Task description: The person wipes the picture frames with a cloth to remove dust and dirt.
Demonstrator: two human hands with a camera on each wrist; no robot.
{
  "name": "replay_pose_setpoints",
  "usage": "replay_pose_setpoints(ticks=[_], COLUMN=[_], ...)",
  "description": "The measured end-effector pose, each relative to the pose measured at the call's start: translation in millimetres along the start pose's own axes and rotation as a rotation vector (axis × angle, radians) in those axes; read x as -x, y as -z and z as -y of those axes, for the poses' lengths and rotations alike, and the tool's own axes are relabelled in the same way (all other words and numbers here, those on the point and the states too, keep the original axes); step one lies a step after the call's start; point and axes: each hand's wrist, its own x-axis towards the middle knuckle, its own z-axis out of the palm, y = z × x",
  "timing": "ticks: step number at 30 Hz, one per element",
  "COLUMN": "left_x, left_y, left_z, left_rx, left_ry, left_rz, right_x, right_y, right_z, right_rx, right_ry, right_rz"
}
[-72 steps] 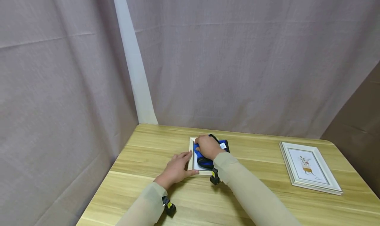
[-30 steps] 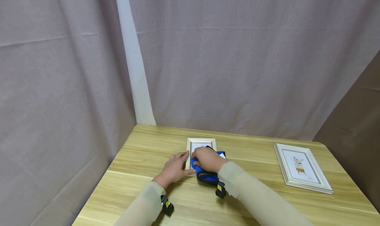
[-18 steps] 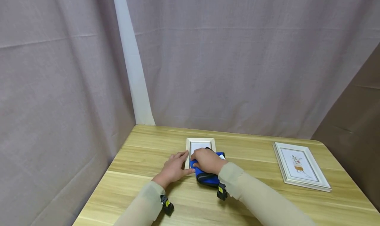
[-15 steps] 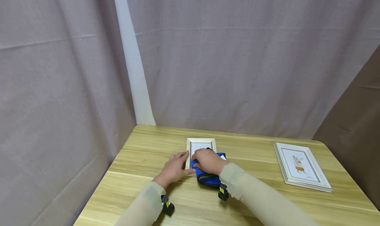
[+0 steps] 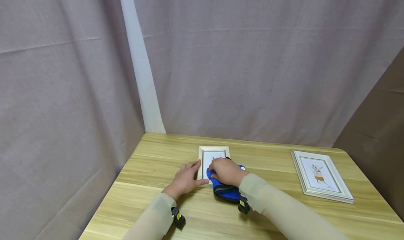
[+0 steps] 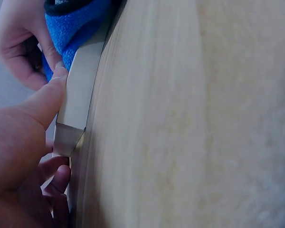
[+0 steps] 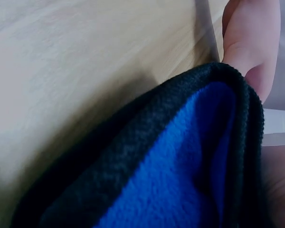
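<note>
A small picture frame (image 5: 217,149) with a pale cream border lies flat on the wooden table. My left hand (image 5: 185,179) holds its near left corner, thumb along the near edge and fingers at the left side; the left wrist view shows the thumb (image 6: 46,97) on the border. A folded blue towel (image 5: 228,193) with black edging is bunched in my right hand (image 5: 228,171), over the frame's lower right part. The towel hangs past the near edge and hides part of the picture. In the right wrist view the towel (image 7: 166,166) covers most of my right hand.
A second, larger white picture frame (image 5: 344,184) with a plant drawing lies flat on the right of the table (image 5: 268,212). Grey-mauve curtains (image 5: 240,75) hang behind the table and at its left.
My right hand has drawn the towel from the frame's upper part toward its near edge, lately slightly rightward, uncovering more of the picture. My left hand stays at the same corner.
</note>
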Motion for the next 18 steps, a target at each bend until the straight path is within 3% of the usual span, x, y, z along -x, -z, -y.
replay_pose_setpoints(ticks=[18], left_x=[-0.3], left_y=[-0.6], left_z=[-2.4], left_rx=[-0.013], left_ry=[0.016], left_rz=[0.015], right_x=[15.6], right_y=[2], right_z=[-10], right_rx=[0.044], right_ry=[-0.038], right_rz=[-0.018])
